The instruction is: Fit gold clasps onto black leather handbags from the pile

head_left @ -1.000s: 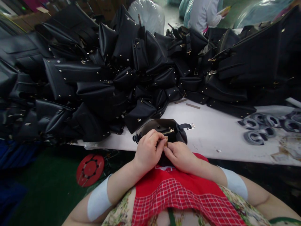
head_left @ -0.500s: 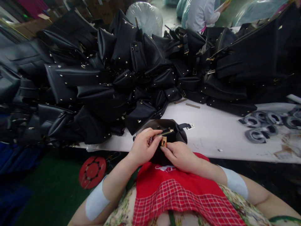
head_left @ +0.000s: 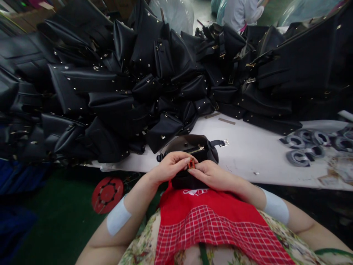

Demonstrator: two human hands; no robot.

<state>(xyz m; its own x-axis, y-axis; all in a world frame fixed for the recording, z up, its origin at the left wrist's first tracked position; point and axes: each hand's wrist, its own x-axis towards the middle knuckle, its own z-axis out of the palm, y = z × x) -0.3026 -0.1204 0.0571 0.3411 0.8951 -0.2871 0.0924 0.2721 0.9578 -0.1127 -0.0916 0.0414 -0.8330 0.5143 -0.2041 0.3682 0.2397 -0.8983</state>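
Observation:
A black handbag (head_left: 209, 156) stands upright with its mouth open at the table's near edge, against the red apron. Inside its opening shows a zipper (head_left: 197, 149) with a gold pull. A short strap with a silver buckle (head_left: 226, 142) sticks out to the right. At the bag's near rim is a small gold-and-orange rectangular metal fitting (head_left: 191, 164). My left hand (head_left: 172, 166) pinches it from the left with closed fingers. From the right, my right hand (head_left: 209, 174) grips its lower side, thumb in front. The fingers partly cover the fitting and the rim.
Black handbags (head_left: 116, 106) are heaped along the far side of the white table (head_left: 248, 154). Rolled grey straps (head_left: 299, 158) lie at the right. A red reel (head_left: 107, 195) is below on the left. Beyond the heap is a person in a pale top (head_left: 237, 14).
My left hand has come off the zipper area and down onto the metal fitting. The fitting has turned and shows a different side. The view has shifted slightly.

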